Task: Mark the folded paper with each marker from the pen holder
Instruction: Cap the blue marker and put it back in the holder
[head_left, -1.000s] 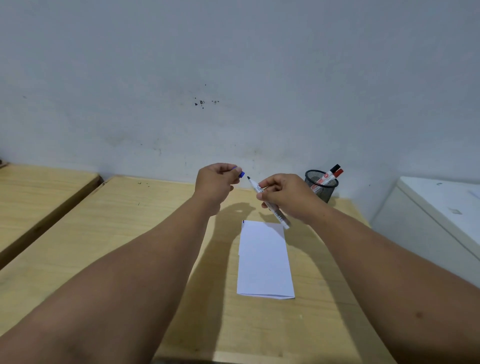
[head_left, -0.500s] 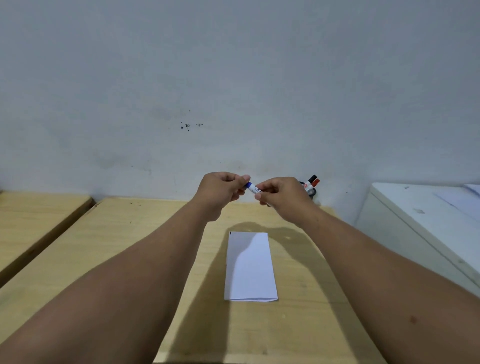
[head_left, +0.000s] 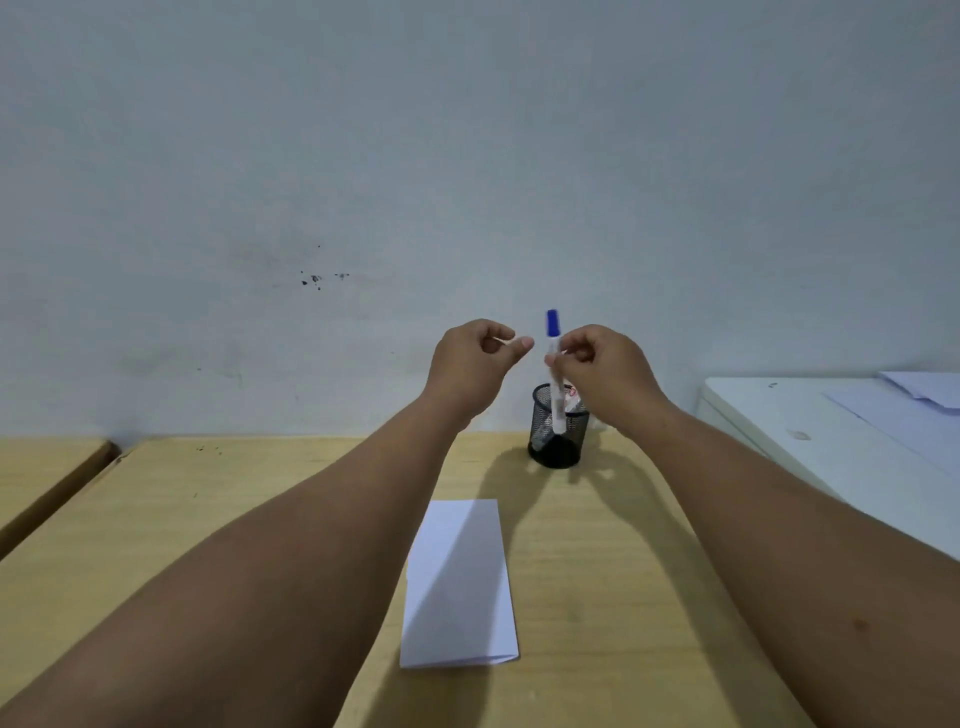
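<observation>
A: Change since half a second ago?
B: One blue-capped marker (head_left: 555, 374), then level between the two hands with the cap going on, now stands upright, cap uppermost. The left hand (head_left: 475, 358) has let go of it and drawn a little aside.

A: Hands, count and state?
B: Two. Right hand (head_left: 605, 371): fingers (head_left: 563, 358) clamped on the marker's white barrel just below the cap. Left hand: fingers curled loosely together, thumb tip near the cap but not touching; nothing seen in them.

A: Marker position?
B: Its lower end hangs below the right fingers, in front of the pen holder (head_left: 558, 428); whether it has entered the rim I cannot tell.

A: Holders?
B: One, black mesh, round, on the bench (head_left: 208, 519) directly beneath the right fingers. A bit of white and red shows inside it behind the right hand; the number of markers there cannot be counted.

A: Paper?
B: One folded paper (head_left: 460, 582), white, flat on the bench, nearer the person than both sets of fingers and well apart from them, between the forearms.

A: Other items?
B: One white cabinet (head_left: 831, 441) right of the right fingers, loose sheets on top.
</observation>
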